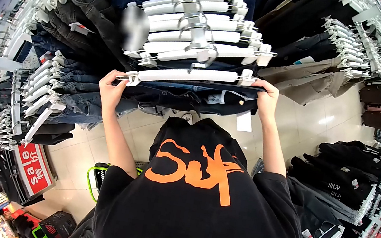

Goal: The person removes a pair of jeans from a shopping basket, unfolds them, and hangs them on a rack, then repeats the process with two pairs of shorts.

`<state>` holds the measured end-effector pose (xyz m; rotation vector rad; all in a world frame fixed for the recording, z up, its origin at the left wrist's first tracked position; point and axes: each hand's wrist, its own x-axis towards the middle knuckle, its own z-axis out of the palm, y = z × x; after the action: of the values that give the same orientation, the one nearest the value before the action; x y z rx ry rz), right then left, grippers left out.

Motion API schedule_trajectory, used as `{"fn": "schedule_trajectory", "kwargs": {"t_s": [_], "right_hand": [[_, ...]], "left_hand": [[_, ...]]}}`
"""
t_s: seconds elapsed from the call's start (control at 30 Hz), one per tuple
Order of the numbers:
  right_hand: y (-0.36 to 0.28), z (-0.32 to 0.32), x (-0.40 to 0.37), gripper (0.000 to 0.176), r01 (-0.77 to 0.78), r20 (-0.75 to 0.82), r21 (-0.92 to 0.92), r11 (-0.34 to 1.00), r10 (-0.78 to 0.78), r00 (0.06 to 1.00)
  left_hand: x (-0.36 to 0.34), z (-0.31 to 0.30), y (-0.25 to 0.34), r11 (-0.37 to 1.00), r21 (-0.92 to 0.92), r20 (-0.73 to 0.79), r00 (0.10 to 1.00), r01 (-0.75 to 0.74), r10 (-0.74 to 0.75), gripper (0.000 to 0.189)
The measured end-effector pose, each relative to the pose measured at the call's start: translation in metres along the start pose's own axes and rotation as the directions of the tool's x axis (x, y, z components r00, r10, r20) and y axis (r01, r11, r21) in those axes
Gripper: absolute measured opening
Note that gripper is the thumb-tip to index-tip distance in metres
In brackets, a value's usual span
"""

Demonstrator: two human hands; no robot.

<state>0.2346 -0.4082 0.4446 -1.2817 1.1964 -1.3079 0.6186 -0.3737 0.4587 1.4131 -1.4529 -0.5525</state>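
Observation:
A white clip hanger [184, 75] is at the front of the rack, with dark jeans [169, 98] clipped to it by the waistband. My left hand [111, 88] is closed on the left end of the waistband, right by the clip. At the opposite end, my right hand [267, 101] pinches the waistband's corner beside the other clip. The jeans are stretched level between both hands, and a button and pale label show on the inside of the waist. Behind them, several more white hangers [198, 32] hang on a metal spiral rail [187, 5].
Hanging jeans [83, 98] crowd the left, and beige trousers [305, 74] hang at the right. Black garments [335, 175] fill a lower right rack. A red sale sign [34, 169] stands lower left. A basket with a green handle [92, 181] is on the tiled floor [70, 150].

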Motion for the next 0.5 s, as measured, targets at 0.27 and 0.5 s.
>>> {"fn": "schedule_trajectory", "kwargs": {"t_s": [0.27,0.5], "right_hand": [[-0.006,0.011,0.007,0.029,-0.049,-0.104,0.142,0.989,0.064,0.993],[-0.017,0.004,0.011,0.029,-0.020,-0.090,0.115,0.993,0.031,0.995]], "left_hand": [[-0.015,0.004,0.060,0.954,0.295,-0.229,0.967,-0.042,0.113,0.010],[-0.007,0.104,0.196,0.801,0.123,0.443,0.754,-0.586,0.484,0.035]]}}
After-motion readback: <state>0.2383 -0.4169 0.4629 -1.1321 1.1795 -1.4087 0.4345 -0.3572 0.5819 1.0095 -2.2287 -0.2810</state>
